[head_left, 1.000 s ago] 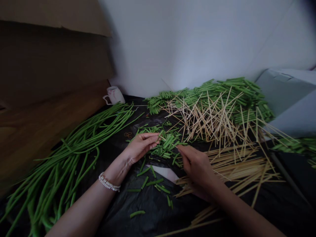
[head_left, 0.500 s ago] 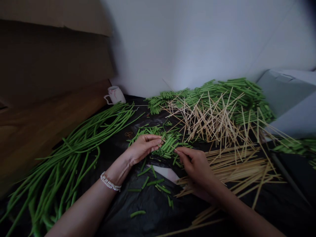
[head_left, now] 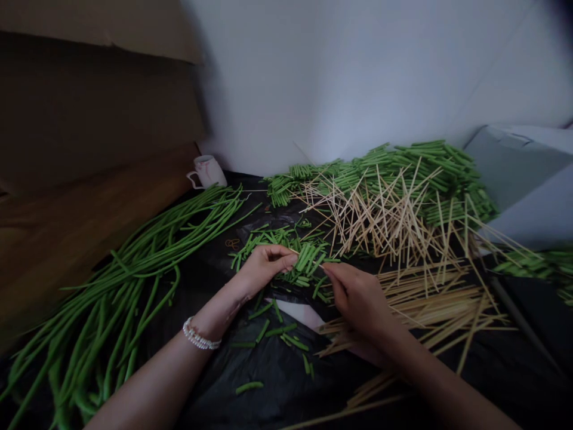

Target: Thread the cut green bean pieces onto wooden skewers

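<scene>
Skewer [head_left: 319,264] spans left hand [head_left: 264,266] to right hand [head_left: 362,294], pinched by both, bean pieces [head_left: 307,257] between, apparently threaded crosswise.

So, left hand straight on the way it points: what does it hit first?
Likely the cut green pieces just ahead of the left hand; with one view, exact depth is unclear.

The left hand [head_left: 265,267] has edged slightly rightward; the right hand [head_left: 360,297] has just drawn back from it
</scene>
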{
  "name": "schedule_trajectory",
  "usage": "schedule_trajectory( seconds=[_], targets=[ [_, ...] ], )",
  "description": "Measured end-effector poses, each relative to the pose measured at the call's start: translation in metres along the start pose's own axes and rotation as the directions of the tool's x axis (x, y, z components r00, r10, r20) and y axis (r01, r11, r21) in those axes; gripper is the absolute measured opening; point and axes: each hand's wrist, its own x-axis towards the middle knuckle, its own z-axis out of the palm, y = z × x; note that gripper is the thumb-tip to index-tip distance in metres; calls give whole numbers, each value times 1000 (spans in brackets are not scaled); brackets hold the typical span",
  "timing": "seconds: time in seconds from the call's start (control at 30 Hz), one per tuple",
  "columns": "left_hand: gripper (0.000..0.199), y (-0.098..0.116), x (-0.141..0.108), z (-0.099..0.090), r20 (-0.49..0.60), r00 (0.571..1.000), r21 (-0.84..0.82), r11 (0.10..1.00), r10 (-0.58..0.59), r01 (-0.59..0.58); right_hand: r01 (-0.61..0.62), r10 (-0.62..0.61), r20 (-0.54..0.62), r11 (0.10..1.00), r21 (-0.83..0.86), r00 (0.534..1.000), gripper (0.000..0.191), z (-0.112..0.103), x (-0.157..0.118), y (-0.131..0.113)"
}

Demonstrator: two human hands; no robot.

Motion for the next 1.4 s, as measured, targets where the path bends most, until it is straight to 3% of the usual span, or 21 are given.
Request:
schedule_trajectory(
  seconds=[0.1, 0.17, 0.23, 0.3, 0.33, 0.37, 0.43, 0.57, 0.77, 0.9, 1.03, 1.13, 1.2, 1.3, 1.4],
  targets=[
    [25, 4, 1, -6, -32, 997, 107, 992, 72, -68, 11, -12, -29, 998, -63, 1000, 29, -5, 1, 3],
    [24, 5, 3, -14, -117, 982, 207, 971, 151, -124, 5, -15, -101, 995, -95, 995, 27, -8, 3, 8],
    [18, 5, 5, -22, -248, 918, 400, 896, 309, -193, -13, -7, -177, 993, -116, 984, 26, -10, 5, 14],
    [22, 6, 5, -24, -303, 816, 625, 749, 492, -220, -25, -3, -218, 992, -124, 976, 25, -11, 7, 18],
    [24, 7, 4, -23, -276, 782, 709, 668, 558, -226, -29, 0, -225, 992, -127, 974, 25, -12, 7, 19],
    [19, 7, 2, -19, -217, 777, 763, 599, 591, -243, -30, 0, -225, 991, -130, 974, 25, -12, 7, 19],
    [8, 7, -3, -7, -43, 814, 787, 522, 579, -329, -30, 1, -213, 991, -134, 977, 26, -11, 7, 19],
    [25, 0, -14, 19, 247, 836, 766, 429, 491, -479, -36, 10, -189, 990, -136, 982, 27, -10, 6, 18],
    [35, -14, -18, 32, 350, 859, 822, 316, 374, -473, -39, 16, -176, 991, -125, 984, 28, -8, 6, 19],
    [16, -15, -16, 31, 363, 882, 793, 397, 300, -461, -36, 11, -179, 991, -132, 984, 28, -8, 6, 17],
    [4, -12, -12, 26, 227, 924, 688, 621, 309, -377, -26, 3, -202, 993, -113, 979, 27, -9, 6, 17],
    [10, -10, -7, 18, 73, 970, 450, 860, 233, -241, -11, -12, -230, 995, -101, 973, 27, -10, 6, 17],
    [23, -8, -3, 11, 7, 988, 224, 963, 153, -150, -5, -18, -240, 995, -96, 971, 27, -10, 6, 16],
    [38, -4, 0, 3, -44, 996, -50, 996, 72, -74, 23, -42, -233, 996, -81, 972, 27, -11, 5, 13],
    [39, -1, 0, -1, -79, 997, -201, 979, 17, -33, 67, -81, -186, 995, -79, 979, 28, -11, 5, 9]
  ],
)
